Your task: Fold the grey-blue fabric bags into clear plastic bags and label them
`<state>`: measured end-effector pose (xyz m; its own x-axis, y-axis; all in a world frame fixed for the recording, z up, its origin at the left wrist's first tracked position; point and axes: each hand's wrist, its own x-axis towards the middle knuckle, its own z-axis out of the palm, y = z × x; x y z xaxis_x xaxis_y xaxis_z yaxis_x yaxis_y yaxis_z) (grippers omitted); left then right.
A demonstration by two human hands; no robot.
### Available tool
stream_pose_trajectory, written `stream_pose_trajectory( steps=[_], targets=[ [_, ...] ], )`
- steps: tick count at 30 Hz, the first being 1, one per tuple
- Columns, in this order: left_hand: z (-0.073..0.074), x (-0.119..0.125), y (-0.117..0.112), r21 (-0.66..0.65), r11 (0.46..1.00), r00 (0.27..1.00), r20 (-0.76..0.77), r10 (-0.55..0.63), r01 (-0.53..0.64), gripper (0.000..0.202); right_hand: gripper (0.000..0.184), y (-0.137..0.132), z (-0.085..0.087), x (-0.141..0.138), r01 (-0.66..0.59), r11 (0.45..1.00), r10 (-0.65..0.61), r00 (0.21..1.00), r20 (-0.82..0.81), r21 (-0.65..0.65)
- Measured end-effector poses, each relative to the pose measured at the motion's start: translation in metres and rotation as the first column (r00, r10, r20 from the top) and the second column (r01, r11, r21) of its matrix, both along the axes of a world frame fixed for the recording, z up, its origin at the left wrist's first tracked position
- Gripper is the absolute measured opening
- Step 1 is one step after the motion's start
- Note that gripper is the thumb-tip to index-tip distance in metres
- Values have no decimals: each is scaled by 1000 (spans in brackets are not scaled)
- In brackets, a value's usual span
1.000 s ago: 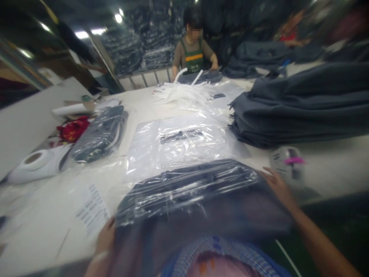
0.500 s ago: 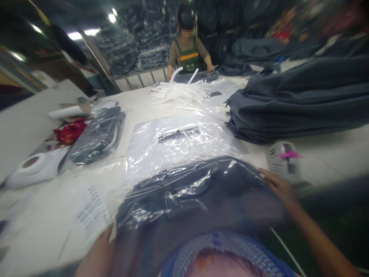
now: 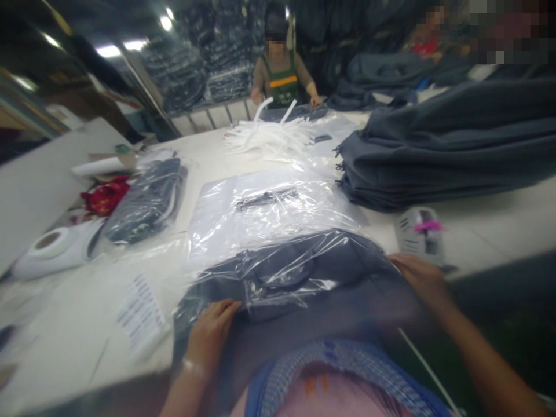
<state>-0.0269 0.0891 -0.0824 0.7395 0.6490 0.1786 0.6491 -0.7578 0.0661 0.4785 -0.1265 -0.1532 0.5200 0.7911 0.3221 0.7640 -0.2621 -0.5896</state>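
A dark grey cloth item (image 3: 321, 313) lies in front of me, its far part inside a clear plastic bag (image 3: 282, 269). My left hand (image 3: 212, 330) lies over the left part of the cloth, its fingers together and closed at the near edge of the plastic. At the right side, my right hand (image 3: 419, 281) pinches the bag's edge where it meets the cloth. Beyond them lies a pile of flat clear bags (image 3: 217, 214) with a dark strip across it.
Dark cloth items (image 3: 443, 150) are stacked on the right, behind a small grey device (image 3: 419, 234) with a pink band. White strips (image 3: 269, 136) lie mid-table, near a co-worker (image 3: 282, 78). Left are a wrapped item (image 3: 147, 200), a white roll (image 3: 50, 246) and a label sheet (image 3: 141, 315).
My left hand has moved up and right, from the cloth's lower left edge onto the plastic's near edge. My right hand stays at the right edge. The view has shifted slightly.
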Motion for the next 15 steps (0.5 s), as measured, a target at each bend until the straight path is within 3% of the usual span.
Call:
stream_pose_trajectory(
  steps=[3,6,10,13,15],
  targets=[
    [3,-9,-15,-126,991,998,-32,-57,53,30,41,-7,1,-15,124,992,-125,979,-160,-12],
    [15,-5,-32,-147,989,999,-31,-19,14,30,49,-22,7,-35,296,944,-330,880,-342,-148],
    [38,29,-42,-85,996,998,44,34,-30,39,48,-46,26,-67,390,847,-531,635,-561,-360],
    [46,74,-44,-138,986,990,115,-80,96,38,45,-61,32,-91,363,864,-486,427,-762,-348],
    [42,106,-48,-199,958,974,138,-181,207,39,43,-70,26,-109,316,900,-387,271,-881,-298]
  ],
)
